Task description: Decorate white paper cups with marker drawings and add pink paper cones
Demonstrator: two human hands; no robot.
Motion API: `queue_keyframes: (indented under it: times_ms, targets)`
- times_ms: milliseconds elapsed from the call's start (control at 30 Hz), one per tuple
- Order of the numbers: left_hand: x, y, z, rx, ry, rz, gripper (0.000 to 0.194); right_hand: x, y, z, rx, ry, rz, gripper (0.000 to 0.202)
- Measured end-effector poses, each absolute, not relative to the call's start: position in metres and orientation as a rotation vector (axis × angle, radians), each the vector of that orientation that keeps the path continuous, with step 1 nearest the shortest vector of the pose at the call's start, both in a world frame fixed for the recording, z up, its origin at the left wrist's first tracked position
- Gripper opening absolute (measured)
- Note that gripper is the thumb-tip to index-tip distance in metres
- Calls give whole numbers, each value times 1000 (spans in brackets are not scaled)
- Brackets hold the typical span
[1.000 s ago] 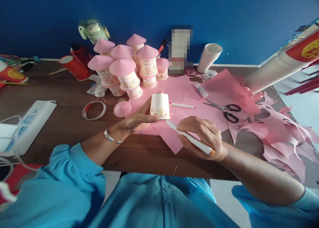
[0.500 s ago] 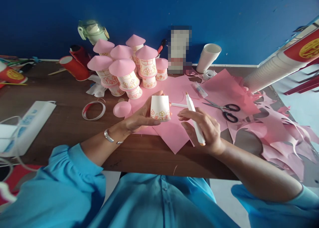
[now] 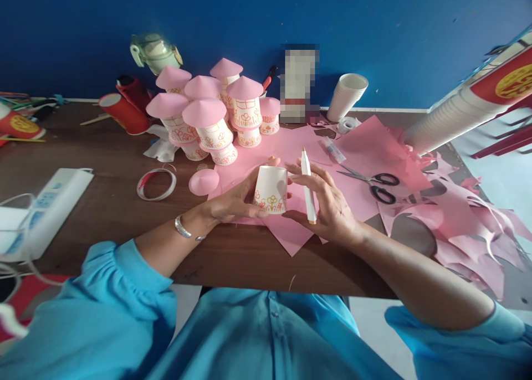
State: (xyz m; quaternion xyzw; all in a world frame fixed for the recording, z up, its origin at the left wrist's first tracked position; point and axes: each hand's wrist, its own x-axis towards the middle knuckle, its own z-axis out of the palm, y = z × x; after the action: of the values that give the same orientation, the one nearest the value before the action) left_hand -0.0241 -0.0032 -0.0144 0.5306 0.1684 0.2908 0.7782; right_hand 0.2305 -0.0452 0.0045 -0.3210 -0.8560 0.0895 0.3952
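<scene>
My left hand is closed around the left side of an upside-down white paper cup, which has orange and yellow flowers and grass drawn along its rim. A white marker with an orange-brown tip pointing up and away rests in my right hand. That hand's thumb and fingertips come up to the cup's right side; whether they press on it I cannot tell. Beyond my left hand stand several decorated cup towers with pink cone roofs. A loose pink paper cone lies by my left wrist.
Pink paper sheets, black-handled scissors and a glue tube lie to the right. Paper scraps spread farther right, near a long stack of cups. Leftward are a tape roll and a power strip.
My right hand has moved left with the marker, up to the cup's right side. The cup has shifted slightly nearer and to the right, tilting a little. The marker stands more upright.
</scene>
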Motion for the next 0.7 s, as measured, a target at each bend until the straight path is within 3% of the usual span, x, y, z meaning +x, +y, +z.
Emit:
queue_keyframes:
  times_ms: [700]
  targets:
    - [-22,-2,-15,1306,418,734,104,232,-39,2,-792,-2104,272,69]
